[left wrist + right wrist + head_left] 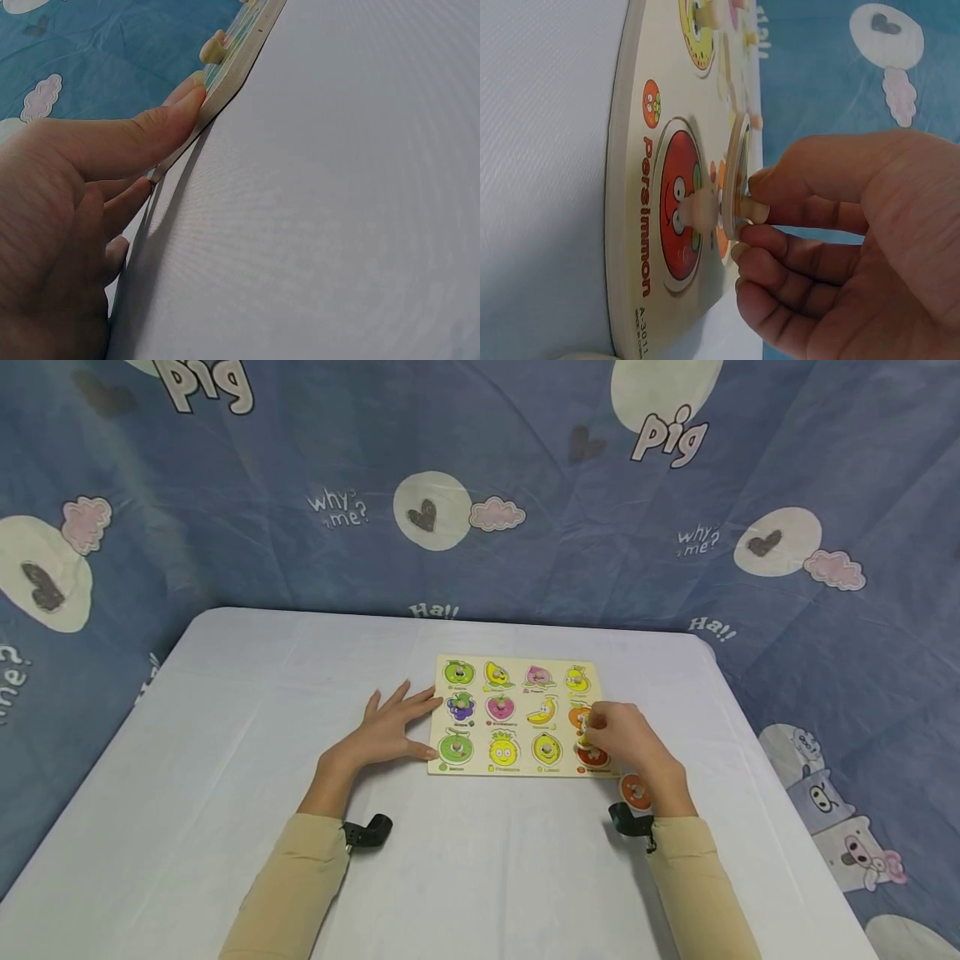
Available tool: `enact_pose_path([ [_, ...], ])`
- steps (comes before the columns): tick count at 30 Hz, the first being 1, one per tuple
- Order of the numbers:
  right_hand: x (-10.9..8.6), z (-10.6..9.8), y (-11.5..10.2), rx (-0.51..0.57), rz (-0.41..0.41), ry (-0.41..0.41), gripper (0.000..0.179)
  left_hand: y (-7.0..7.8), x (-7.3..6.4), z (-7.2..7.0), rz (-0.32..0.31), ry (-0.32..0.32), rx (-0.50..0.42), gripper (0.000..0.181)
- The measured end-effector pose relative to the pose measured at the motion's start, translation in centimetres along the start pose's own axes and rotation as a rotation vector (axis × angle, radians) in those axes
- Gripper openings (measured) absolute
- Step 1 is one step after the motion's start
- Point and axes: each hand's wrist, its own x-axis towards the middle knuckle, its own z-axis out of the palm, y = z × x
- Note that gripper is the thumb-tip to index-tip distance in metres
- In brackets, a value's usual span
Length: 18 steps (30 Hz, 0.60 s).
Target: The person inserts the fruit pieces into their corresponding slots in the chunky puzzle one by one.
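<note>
A cream wooden fruit puzzle board (517, 770) lies on the table, with several pegged fruit pieces on it. At its left edge, my left hand (390, 727) has its fingers spread; in the left wrist view the thumb (169, 124) touches the board's side. My right hand (626, 735) pinches the wooden peg of a puzzle piece (739, 172) between thumb and fingertips. That piece is held tilted, nearly edge-on in the right wrist view, so its picture is mostly hidden. Right beside it is the red persimmon piece (679, 176) with its peg.
A round orange fruit piece (635, 791) lies off the board, by the right wrist's black camera mount (630, 820). White cloth (480, 877) covers the table. Behind and to the sides hangs a blue printed curtain (540, 568).
</note>
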Motion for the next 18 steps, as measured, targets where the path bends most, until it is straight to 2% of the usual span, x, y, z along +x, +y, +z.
enact_pose_path([
  [18, 1.5, 0.8, -1.3, 0.031, -0.024, -0.014, 0.009, 0.0, 0.1, 0.1, 0.000, 0.001, -0.004, 0.097],
])
